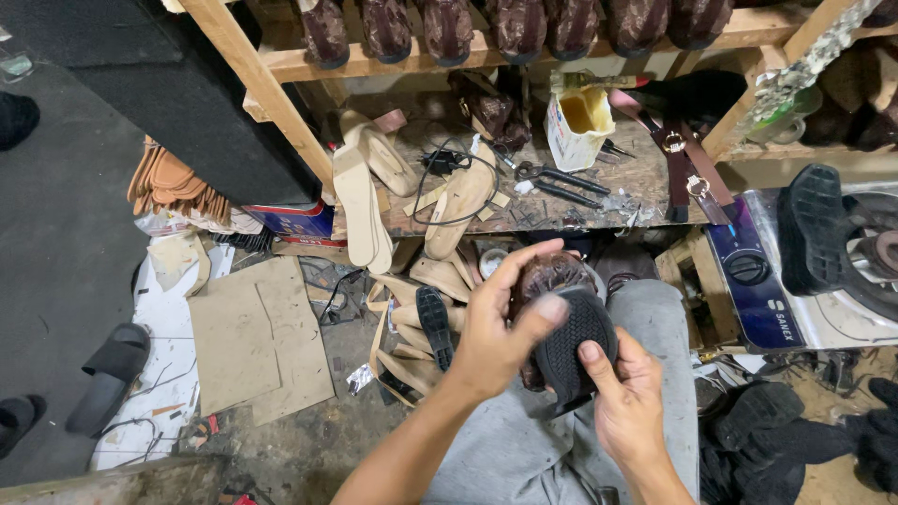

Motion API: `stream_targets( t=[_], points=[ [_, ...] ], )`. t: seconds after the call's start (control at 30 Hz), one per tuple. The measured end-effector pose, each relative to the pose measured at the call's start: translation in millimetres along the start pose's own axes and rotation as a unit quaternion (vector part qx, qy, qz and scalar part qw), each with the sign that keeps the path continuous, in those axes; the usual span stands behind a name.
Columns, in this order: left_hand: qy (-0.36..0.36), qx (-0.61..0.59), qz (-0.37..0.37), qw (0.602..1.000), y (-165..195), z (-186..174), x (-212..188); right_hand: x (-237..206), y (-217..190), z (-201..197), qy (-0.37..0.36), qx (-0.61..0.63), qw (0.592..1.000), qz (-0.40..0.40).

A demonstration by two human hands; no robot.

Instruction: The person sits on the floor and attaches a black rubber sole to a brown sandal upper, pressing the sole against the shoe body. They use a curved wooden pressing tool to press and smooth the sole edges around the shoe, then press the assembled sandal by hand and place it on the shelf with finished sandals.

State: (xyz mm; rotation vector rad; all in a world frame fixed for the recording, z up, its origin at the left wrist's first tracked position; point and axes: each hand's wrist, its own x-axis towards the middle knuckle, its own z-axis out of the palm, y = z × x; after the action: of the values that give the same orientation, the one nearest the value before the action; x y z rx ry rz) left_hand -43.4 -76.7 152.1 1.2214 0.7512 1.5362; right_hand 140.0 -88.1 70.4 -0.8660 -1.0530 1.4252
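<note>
I hold a shoe [569, 329] above my lap, its black textured sole turned toward me and its brown patterned upper facing away. My left hand [500, 323] wraps the toe end from the left, with the thumb pressed flat on the sole. My right hand [625, 393] supports the heel end from below, its thumb on the sole's lower edge. My grey trousers [524, 449] are beneath the shoe.
A low wooden workbench [645, 182] carries beige insoles [360, 192], pliers [561, 178], a white glue container [578, 122] and brown buckled straps [681, 159]. A shelf of brown shoes [524, 23] runs above. Cardboard sheets [253, 337] and black sandals [108, 374] lie on the floor left. A burner with a black sole [812, 224] sits right.
</note>
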Motion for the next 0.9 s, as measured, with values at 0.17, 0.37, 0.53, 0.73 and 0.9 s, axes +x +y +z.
stream_targets(
  t=[0.17,0.37,0.53,0.73,0.9],
  points=[
    [0.047,0.015,-0.017,0.999,3,13,-3,0,1,0,0.005,-0.001,1.0,-0.012],
    [0.059,-0.024,-0.019,0.998,0,14,-4,-1,-1,1,0.002,-0.006,1.0,-0.019],
    [0.063,0.002,-0.018,0.998,-1,14,-4,-1,-1,3,0.0,-0.001,1.0,-0.019],
    [0.065,0.002,-0.016,0.998,1,14,-4,-1,-2,5,0.001,-0.014,1.0,-0.019],
    [0.071,-0.002,-0.025,0.997,2,14,-4,-1,-8,10,-0.004,-0.005,1.0,-0.007]
  ],
)
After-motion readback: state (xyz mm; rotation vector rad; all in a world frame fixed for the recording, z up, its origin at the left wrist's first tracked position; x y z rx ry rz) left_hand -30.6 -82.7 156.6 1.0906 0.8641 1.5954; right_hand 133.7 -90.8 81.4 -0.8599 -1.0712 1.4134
